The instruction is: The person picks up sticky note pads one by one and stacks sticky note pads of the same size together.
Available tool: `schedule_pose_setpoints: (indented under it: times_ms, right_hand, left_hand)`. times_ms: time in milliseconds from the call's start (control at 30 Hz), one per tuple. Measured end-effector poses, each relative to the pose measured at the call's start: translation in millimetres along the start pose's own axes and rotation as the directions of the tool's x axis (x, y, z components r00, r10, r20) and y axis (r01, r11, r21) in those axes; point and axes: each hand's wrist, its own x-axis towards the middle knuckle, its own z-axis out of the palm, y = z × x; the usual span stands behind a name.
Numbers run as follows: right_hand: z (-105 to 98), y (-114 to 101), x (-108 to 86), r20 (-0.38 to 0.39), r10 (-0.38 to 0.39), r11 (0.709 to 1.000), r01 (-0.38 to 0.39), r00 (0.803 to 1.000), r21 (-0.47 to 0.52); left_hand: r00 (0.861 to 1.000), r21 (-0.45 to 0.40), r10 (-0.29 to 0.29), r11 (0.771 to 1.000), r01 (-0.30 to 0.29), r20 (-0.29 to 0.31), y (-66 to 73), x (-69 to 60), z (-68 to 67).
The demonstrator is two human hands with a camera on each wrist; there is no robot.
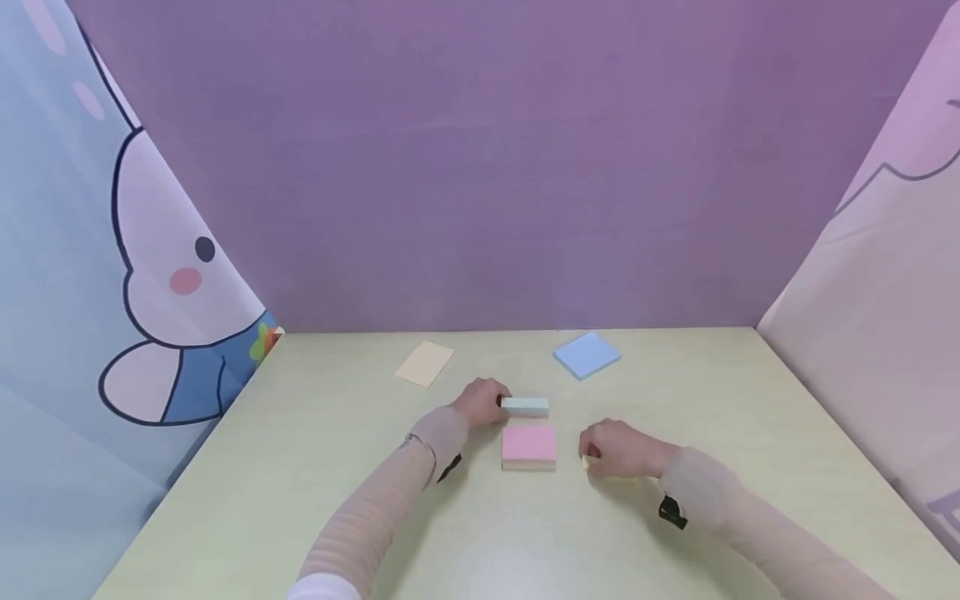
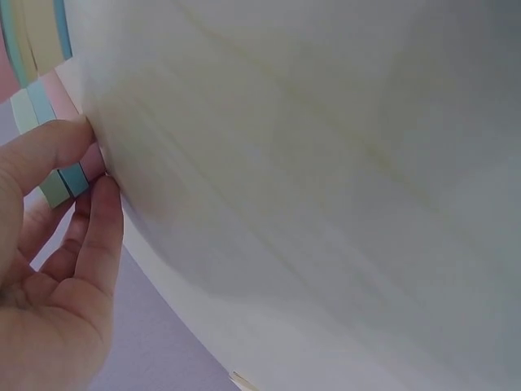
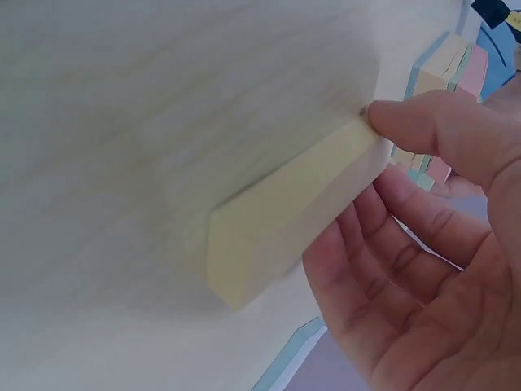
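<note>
In the head view my left hand (image 1: 482,402) grips the left end of a low layered stack of paper pads (image 1: 525,407) with a pale green top. The left wrist view shows green, blue and pink layers in that stack (image 2: 72,181), between thumb and fingers. Right of it and closer to me, my right hand (image 1: 621,448) pinches a pale yellow paper pad (image 3: 285,212), seen as a long block in the right wrist view and mostly hidden by the fingers from above. Between the hands lies a pink-topped stack of pads (image 1: 528,446), touched by neither.
A blue pad (image 1: 587,356) lies at the back of the light wooden table (image 1: 337,475), right of centre. Back left is a flat cream pad or sheet (image 1: 425,364). A purple backdrop (image 1: 480,167) rises behind the table, with printed cloths at both sides.
</note>
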Motion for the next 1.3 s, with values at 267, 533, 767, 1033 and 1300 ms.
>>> schedule_pose_setpoints:
  times_ms: [267,533,767,1033,1300]
  right_hand:
    - [-1,3,4.6,-0.013,0.001,1.000,-0.001,1.000,0.012]
    - [-1,10,13.0,-0.024,-0.033,0.999,0.033,0.999,-0.006]
    - [-3,14,15.9,-0.041,-0.019,1.000,0.018,0.999,-0.002]
    - [-3,15,13.2,-0.024,0.039,0.999,-0.039,0.999,0.012]
    - [-7,21,1.1,0.011,0.054,0.998,-0.054,0.998,0.026]
  left_hand:
    - [1.000,-0.006,-0.002,1.000,0.002,0.001,-2.4,-0.2,2.4]
    - [1.000,-0.009,-0.020,1.000,0.020,0.005,-1.9,-3.9,1.8]
    - [1.000,-0.016,-0.010,1.000,0.010,-0.006,-1.9,-1.8,2.1]
    - [1.000,-0.020,-0.001,1.000,0.001,-0.013,-5.6,-0.9,6.6]
    - [1.000,-0.030,-0.008,1.000,0.007,-0.021,-3.0,-2.1,3.3]
